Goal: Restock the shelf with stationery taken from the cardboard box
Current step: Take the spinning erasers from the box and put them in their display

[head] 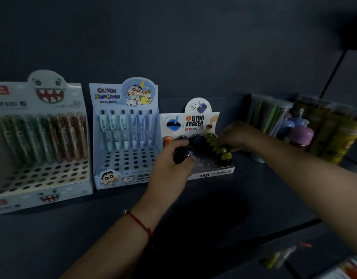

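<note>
Hands: a dark gyro eraser (183, 153) is being gripped by the left hand (169, 168) over the Gyro Eraser display box (211, 174) on the shelf (244, 198); the green erasers (221, 151) are being pinched by the right hand (236, 135). Risk: the crowded rows are likely being jostled, so a neighbouring eraser could be knocked out or the light box pushed askew.

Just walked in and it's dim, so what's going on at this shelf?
A person is filling the white Gyro Eraser display box on the dark shelf. Their left hand grips a dark purple round eraser at the box's front, while the right hand touches the row of olive-green erasers. Two pen display boxes stand to the left.
</note>
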A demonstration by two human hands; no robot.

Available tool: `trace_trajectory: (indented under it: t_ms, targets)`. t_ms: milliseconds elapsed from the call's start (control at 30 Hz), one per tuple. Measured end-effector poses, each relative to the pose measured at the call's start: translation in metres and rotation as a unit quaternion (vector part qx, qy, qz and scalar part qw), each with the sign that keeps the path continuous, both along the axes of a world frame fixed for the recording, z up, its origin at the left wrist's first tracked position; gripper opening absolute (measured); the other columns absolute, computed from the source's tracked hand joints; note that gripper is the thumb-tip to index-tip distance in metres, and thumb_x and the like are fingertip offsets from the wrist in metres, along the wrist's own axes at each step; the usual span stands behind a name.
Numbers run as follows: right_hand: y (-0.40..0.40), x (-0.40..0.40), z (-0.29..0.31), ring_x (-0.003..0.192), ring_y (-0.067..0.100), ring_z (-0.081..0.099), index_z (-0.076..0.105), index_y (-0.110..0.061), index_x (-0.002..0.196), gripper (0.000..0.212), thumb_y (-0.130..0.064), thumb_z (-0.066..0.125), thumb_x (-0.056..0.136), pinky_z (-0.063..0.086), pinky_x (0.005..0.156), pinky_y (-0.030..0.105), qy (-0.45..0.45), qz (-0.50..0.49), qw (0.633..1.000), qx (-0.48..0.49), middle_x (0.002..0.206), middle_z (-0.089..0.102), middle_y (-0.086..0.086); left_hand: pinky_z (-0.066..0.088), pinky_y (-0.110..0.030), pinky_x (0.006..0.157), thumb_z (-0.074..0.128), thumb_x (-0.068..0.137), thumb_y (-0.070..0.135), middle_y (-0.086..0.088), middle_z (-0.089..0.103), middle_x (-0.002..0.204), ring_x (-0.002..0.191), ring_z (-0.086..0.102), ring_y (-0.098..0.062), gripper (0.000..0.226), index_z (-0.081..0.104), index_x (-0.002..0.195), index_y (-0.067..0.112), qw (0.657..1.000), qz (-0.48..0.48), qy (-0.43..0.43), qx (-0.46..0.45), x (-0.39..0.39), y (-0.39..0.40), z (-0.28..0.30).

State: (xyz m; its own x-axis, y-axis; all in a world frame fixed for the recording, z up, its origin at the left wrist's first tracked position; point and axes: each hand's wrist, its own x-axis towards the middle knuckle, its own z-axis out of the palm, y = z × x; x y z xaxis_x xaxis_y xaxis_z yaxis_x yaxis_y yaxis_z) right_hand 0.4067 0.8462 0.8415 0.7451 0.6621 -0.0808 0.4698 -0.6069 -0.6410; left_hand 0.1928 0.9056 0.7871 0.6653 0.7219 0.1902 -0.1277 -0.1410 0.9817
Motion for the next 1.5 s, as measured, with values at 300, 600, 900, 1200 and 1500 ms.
trace_trajectory:
  t_ms: [300, 600, 900, 1200, 1500]
  targets:
    - [-0.05, -0.075, -0.022, 0.08, -0.003, 0.065, 0.074, -0.023, 0.096, 0.01, -0.027, 0.067, 0.09, 0.048, 0.07, 0.01, -0.07, -0.031, 0.959, 0.272, 0.09, 0.073, -0.01, 0.049, -0.016, 0.064, 0.072, 0.087, 0.018, 0.013, 0.072, 0.085, 0.076, 0.066, 0.001, 0.021, 0.072, 0.106, 0.027, 0.999, -0.021, -0.044, -0.01, -0.003, -0.012, 0.004]
    - [-0.075, -0.133, -0.053, 0.079, 0.015, 0.072, 0.072, -0.018, 0.1, 0.023, -0.007, 0.052, 0.095, 0.054, 0.07, 0.03, 0.374, -0.037, 0.805, 0.459, 0.091, 0.076, 0.005, 0.055, -0.023, 0.077, 0.077, 0.082, 0.027, 0.006, 0.069, 0.095, 0.089, 0.067, -0.006, 0.023, 0.063, 0.1, 0.029, 0.996, -0.042, -0.034, 0.071, -0.001, -0.03, -0.007]
    - [-0.074, -0.119, -0.066, 0.075, 0.013, 0.066, 0.069, -0.017, 0.092, 0.009, -0.016, 0.061, 0.091, 0.052, 0.066, 0.023, 0.401, -0.052, 0.806, 0.432, 0.087, 0.072, 0.004, 0.051, -0.023, 0.083, 0.058, 0.093, 0.046, 0.015, 0.064, 0.102, 0.097, 0.059, 0.001, 0.021, 0.064, 0.11, 0.034, 0.968, -0.032, 0.061, 0.242, -0.004, -0.024, -0.015]
    - [-0.069, -0.116, -0.071, 0.069, 0.009, 0.064, 0.064, -0.008, 0.108, 0.018, -0.01, 0.061, 0.091, 0.053, 0.06, 0.02, 0.413, -0.076, 0.763, 0.491, 0.088, 0.069, 0.006, 0.026, -0.027, 0.112, 0.043, 0.097, 0.051, 0.013, 0.037, 0.142, 0.133, 0.023, -0.005, 0.051, 0.039, 0.145, 0.034, 0.778, -0.108, 0.257, 0.563, -0.04, 0.002, -0.023]
    - [-0.036, -0.091, -0.039, 0.087, 0.004, 0.069, 0.071, -0.025, 0.102, 0.018, -0.012, 0.068, 0.089, 0.053, 0.082, 0.021, 0.004, 0.031, 0.925, 0.38, 0.094, 0.074, -0.008, 0.024, -0.017, 0.11, 0.048, 0.096, 0.051, 0.021, 0.042, 0.14, 0.132, 0.028, 0.004, 0.043, 0.048, 0.138, 0.038, 0.817, -0.179, 0.225, 0.501, -0.04, 0.001, -0.026]
